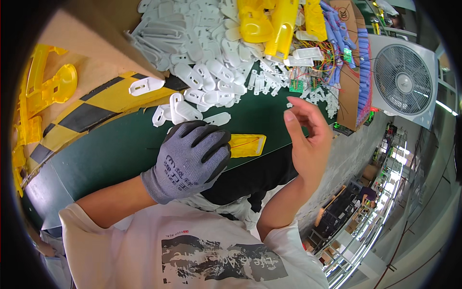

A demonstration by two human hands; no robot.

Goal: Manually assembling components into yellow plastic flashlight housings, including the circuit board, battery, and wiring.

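Curling over the left end of a small yellow housing (249, 149), the gloved left hand (192, 158) is hiding its own fingertips in the head view, so I cannot tell whether it is gripping the housing or only covering it. The housing is showing between the two hands, near the close edge of the green surface (103, 156); whether it is resting there or being held just above is unclear. A thin reddish line is running along it, perhaps a wire.

The bare right hand (310, 137) is hovering beyond the housing's right end, its fingers bent and its thumb standing apart from the index finger, with nothing visible between them. Beyond the hands, loose white covers (204, 77) are lying heaped, with green circuit boards (297, 86) and coloured wires (320, 50) to their right.

The work is seemingly at a handling or fitting step on this housing. The next move is probably calling for a steady left hand and a precise right-hand pinch.
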